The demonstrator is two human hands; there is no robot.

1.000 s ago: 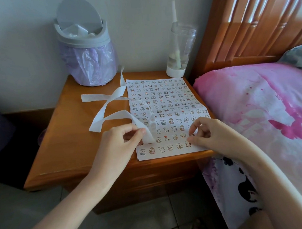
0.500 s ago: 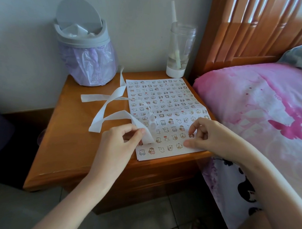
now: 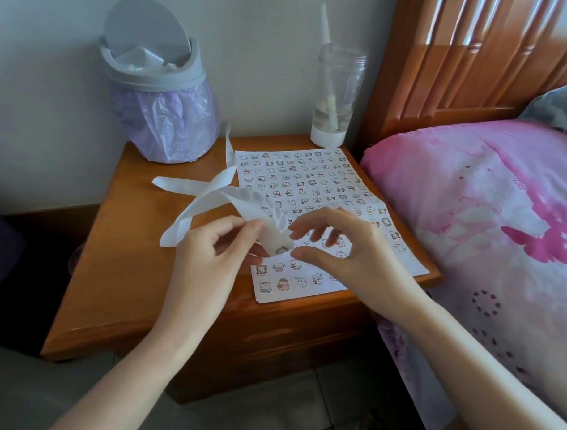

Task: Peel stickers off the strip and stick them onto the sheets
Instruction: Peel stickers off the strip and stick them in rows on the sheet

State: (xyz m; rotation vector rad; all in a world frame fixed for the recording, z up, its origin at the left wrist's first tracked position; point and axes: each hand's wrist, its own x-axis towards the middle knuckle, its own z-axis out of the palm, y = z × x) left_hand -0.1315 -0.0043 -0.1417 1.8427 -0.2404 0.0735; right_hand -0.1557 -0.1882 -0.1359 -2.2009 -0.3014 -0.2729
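A white sheet (image 3: 306,178) covered with rows of small cartoon stickers lies on the wooden nightstand (image 3: 122,252). A long white backing strip (image 3: 211,198) curls over the nightstand's left part and rises to my left hand (image 3: 206,262), which pinches it near its end above the sheet's near edge. One small sticker (image 3: 280,249) shows at that strip end. My right hand (image 3: 351,257) hovers just right of the strip end, thumb and forefinger apart on either side of the sticker, the other fingers spread and blurred. It holds nothing that I can see.
A grey bin (image 3: 162,100) with a purple bag stands at the nightstand's back left. A clear bottle (image 3: 336,94) with a straw stands at the back right. A bed with a pink cover (image 3: 484,207) and a wooden headboard (image 3: 462,47) borders the right side.
My right hand has lifted off the sheet's near right corner and moved left to the strip end. My left hand has raised the strip end slightly and turned it toward the right hand.
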